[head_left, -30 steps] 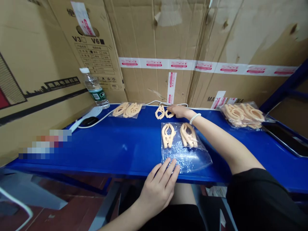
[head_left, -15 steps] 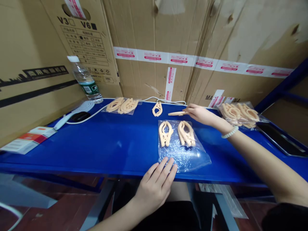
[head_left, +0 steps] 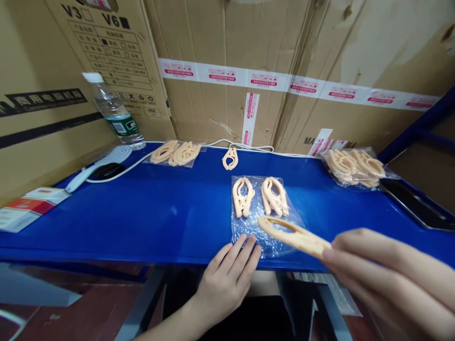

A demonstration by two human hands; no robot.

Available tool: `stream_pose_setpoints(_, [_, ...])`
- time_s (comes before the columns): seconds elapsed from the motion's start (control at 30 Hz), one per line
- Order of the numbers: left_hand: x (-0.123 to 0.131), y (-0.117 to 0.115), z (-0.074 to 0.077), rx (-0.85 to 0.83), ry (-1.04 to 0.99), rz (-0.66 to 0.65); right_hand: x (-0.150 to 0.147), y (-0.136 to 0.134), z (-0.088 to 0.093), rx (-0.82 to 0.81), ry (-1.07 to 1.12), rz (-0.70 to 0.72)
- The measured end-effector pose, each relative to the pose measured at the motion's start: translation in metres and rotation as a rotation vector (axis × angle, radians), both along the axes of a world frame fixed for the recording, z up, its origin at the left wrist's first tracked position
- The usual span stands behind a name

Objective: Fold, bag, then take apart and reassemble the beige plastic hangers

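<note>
My right hand is close to the camera at the lower right, pinching one peach plastic folding hanger that sticks out to the left over the bag. My left hand lies flat with fingertips on the near edge of a clear plastic bag on the blue table. Two folded peach hangers lie in or on the bag's far half. One loose hanger lies further back by the white cable.
A filled bag of hangers sits at the far right, another bag at the far left-centre. A water bottle, a white handheld device, a booklet and a dark tray edge the table. Cardboard boxes wall the back.
My right hand took one hanger from the back of the table and drew it toward me, over the clear bag. The left hand stayed on the bag's edge.
</note>
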State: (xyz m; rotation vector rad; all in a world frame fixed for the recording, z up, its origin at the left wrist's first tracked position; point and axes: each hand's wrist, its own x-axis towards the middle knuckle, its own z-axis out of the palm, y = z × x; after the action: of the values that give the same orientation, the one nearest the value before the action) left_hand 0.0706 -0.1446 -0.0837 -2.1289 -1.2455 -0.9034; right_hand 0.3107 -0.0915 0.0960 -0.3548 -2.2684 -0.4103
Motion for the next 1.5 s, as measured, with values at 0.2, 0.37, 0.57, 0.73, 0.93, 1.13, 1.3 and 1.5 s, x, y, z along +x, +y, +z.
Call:
stream_pose_setpoints(0.2, [0.0,0.001,-0.001,0.016,-0.006,-0.012,-0.019,-0.01,-0.014,-0.097,-0.369,0.097])
stream_pose_setpoints(0.37, [0.001,0.001,-0.001,0.014,-0.026,-0.018,-0.038,-0.006,-0.034,-0.017,-0.42,0.134])
stream_pose_setpoints(0.57, [0.0,0.001,-0.004,0.029,-0.019,-0.019,-0.053,0.0,-0.051,0.129,-0.448,0.092])
stream_pose_setpoints(0.73, [0.0,0.002,-0.002,0.049,-0.018,-0.019,-0.056,-0.002,-0.051,0.207,-0.444,0.055])
stream_pose_setpoints(0.93, [0.001,0.001,-0.001,0.059,-0.048,-0.045,-0.069,0.01,-0.061,0.249,-0.429,0.026])
stream_pose_setpoints(1.13, [0.004,0.001,-0.006,0.072,-0.107,-0.044,-0.093,0.033,-0.074,0.332,-0.434,-0.101])
stream_pose_setpoints(1.3, [0.003,0.002,-0.007,0.067,-0.101,-0.055,-0.099,0.032,-0.077,0.317,-0.514,-0.228])
stream_pose_setpoints(1.5, [0.002,0.002,-0.006,0.054,-0.086,-0.056,-0.094,0.023,-0.084,0.186,-0.577,-0.295])
